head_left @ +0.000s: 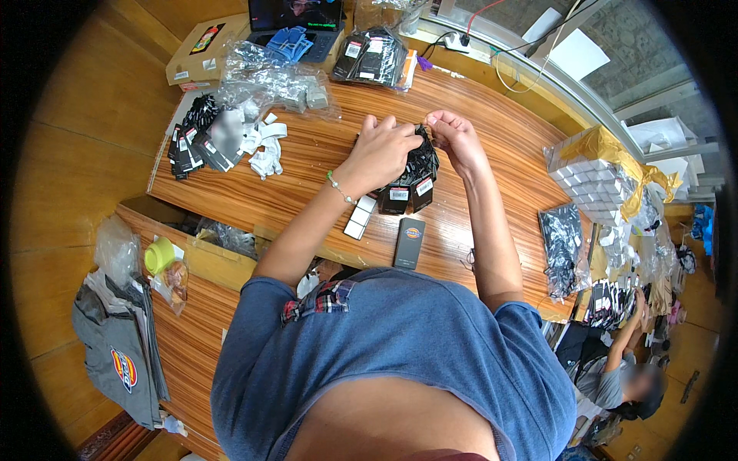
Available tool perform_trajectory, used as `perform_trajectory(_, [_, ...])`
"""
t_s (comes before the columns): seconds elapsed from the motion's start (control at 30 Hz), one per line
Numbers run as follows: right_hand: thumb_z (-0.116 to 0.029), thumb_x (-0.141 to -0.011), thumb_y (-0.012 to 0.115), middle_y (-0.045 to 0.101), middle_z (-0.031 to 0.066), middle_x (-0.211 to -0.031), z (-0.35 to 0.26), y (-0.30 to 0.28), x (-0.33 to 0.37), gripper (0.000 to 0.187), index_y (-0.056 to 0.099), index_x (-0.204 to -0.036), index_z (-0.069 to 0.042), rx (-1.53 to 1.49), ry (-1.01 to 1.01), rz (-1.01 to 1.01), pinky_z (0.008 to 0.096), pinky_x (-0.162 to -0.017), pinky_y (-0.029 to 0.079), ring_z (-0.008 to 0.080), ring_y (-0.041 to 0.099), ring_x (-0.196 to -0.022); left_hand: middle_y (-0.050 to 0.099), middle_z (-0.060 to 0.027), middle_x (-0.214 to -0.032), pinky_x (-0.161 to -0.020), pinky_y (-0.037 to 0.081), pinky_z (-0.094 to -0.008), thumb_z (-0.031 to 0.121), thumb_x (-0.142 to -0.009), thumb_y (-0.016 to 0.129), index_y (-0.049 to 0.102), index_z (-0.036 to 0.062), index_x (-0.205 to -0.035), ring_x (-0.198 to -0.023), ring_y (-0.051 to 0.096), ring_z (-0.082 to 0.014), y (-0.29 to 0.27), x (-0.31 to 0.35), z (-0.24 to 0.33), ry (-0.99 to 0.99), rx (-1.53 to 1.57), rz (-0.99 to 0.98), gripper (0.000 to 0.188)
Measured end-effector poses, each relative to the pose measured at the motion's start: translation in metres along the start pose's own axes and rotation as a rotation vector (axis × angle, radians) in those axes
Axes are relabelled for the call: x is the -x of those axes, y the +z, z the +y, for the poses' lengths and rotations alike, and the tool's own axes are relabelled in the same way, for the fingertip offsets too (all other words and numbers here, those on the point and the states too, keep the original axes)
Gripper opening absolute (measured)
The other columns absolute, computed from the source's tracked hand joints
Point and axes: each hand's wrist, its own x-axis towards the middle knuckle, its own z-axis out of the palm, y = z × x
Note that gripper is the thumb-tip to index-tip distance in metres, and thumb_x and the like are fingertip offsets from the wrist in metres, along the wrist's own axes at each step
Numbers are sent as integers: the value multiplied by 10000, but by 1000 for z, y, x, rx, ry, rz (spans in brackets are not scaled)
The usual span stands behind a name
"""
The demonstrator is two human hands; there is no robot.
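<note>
A bunch of black hang tags (420,163) lies on the striped wooden table, its lower cards carrying white and red stickers. My left hand (380,152) bends over the bunch from the left, fingers curled on its upper part. Close by on the right, my right hand (457,140) is closed in a pinch at the bunch's top edge. What sits between those right fingertips is too small to make out. Nearer to me lie a flat black card (408,243) with a small coloured logo and a strip of white stickers (360,218).
At left are more black tags (201,150) and white bands (267,150). A laptop (319,38), clear bags (269,77) and bagged black tags (370,58) line the back. Bundled white boxes (588,175) and a black packet (563,250) sit right. Another person (626,376) works beyond.
</note>
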Motion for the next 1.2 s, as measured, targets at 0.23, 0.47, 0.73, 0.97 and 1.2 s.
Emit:
perform_trajectory(0.23, [-126, -815, 551, 505, -68, -639, -3, 4, 0, 102, 597, -825, -35, 60, -28, -24, 171, -475, 248, 11, 340, -508, 538, -67, -873, -780, 305, -366, 35, -740, 447, 501, 59, -986, -850, 476, -245, 2, 3, -9, -85, 252, 52, 254])
perform_trajectory(0.47, [-120, -797, 570, 524, -65, -666, -6, 4, 1, 103, 599, -835, -28, 98, -29, -49, 169, -490, 255, 11, 349, -530, 551, -124, -1016, -832, 302, -356, 16, -736, 424, 399, 58, -1106, -1008, 493, -251, 11, 3, -12, -213, 529, 161, 373])
perform_trajectory(0.73, [-131, -804, 572, 546, -54, -685, -11, 5, 3, 112, 598, -850, -32, 89, -20, -81, 171, -507, 277, 13, 369, -540, 524, -121, -1077, -833, 301, -354, -1, -745, 431, 398, 70, -1164, -1023, 474, -250, 3, 4, -4, -164, 423, 143, 426])
perform_trajectory(0.97, [-131, -807, 566, 593, -24, -746, -14, 7, 3, 117, 594, -863, -32, 90, -16, -100, 162, -529, 307, 14, 419, -571, 523, -129, -1071, -838, 299, -351, -23, -742, 431, 391, 45, -1171, -1017, 474, -244, 10, 4, -5, -160, 362, 191, 436])
perform_trajectory(1.2, [-134, -809, 555, 600, -24, -769, -12, 8, 3, 116, 598, -860, -39, 110, -14, -89, 165, -540, 316, 16, 428, -582, 533, -107, -1028, -831, 295, -362, 19, -758, 452, 386, 36, -1168, -962, 489, -231, 23, 6, -8, -162, 331, 320, 416])
